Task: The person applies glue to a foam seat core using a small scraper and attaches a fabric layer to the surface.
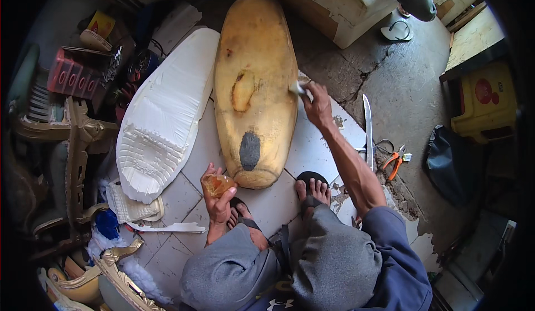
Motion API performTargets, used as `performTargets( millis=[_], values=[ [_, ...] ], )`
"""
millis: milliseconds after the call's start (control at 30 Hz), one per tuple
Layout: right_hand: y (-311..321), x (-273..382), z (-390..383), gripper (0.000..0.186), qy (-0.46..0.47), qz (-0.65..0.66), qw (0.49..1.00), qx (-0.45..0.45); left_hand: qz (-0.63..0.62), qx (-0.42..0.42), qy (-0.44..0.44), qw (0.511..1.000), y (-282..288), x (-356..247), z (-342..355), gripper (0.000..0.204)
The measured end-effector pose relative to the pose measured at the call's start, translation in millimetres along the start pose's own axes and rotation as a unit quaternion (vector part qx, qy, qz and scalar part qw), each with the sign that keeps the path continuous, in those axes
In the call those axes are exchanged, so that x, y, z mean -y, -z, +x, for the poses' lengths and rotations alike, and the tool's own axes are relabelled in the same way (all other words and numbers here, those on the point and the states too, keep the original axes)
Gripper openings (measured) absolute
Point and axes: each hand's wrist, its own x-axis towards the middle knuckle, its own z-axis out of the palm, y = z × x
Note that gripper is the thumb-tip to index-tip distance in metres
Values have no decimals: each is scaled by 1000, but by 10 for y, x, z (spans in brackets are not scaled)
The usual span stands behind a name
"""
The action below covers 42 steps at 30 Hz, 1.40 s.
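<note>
A long yellowish foam seat pad [256, 49] lies on the tiles in front of me, with a dark grey patch near its close end and a torn oval mark further up. My right hand [317, 103] pinches a small whitish applicator [297, 88] against the pad's right edge; whether it is a brush or a scraper I cannot tell. In my left hand [218, 199], beside the pad's near end, is a small clear cup of amber paste [217, 185]. Left of the pad rests a white foam piece [167, 99] with grooves cut in its near part.
A long knife [368, 127] and orange-handled pliers [395, 163] lie to the right. Carved gilt furniture frames [78, 127] and a red plastic box [72, 74] crowd the left. Foam scraps [136, 202] lie near my left foot. A yellow crate [487, 105] stands far right.
</note>
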Motion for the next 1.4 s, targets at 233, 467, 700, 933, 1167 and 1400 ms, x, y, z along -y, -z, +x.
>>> performTargets(
  millis=[233, 467, 700, 933, 1167, 1400],
  values=[
    [359, 733, -1341, 26, -83, 145, 976, 137, 134, 87, 25, 987, -249, -247, 187, 85],
    [685, 1412, -667, 28, -181, 181, 951, 172, 466, 85, -229, 850, -630, -713, 451, 69],
    [572, 1757, -541, 48, -322, 263, 877, 242, 568, 47, -357, 740, -791, -910, 699, 68],
    [457, 1807, -626, 48, -307, 241, 879, 274, 594, 28, -362, 718, -837, -801, 628, 72],
    [431, 1810, -664, 47, -279, 224, 899, 251, 596, 26, -347, 724, -813, -716, 598, 74],
    [438, 1857, -620, 46, -261, 194, 910, 256, 598, -2, -333, 729, -792, -656, 575, 70]
  ],
)
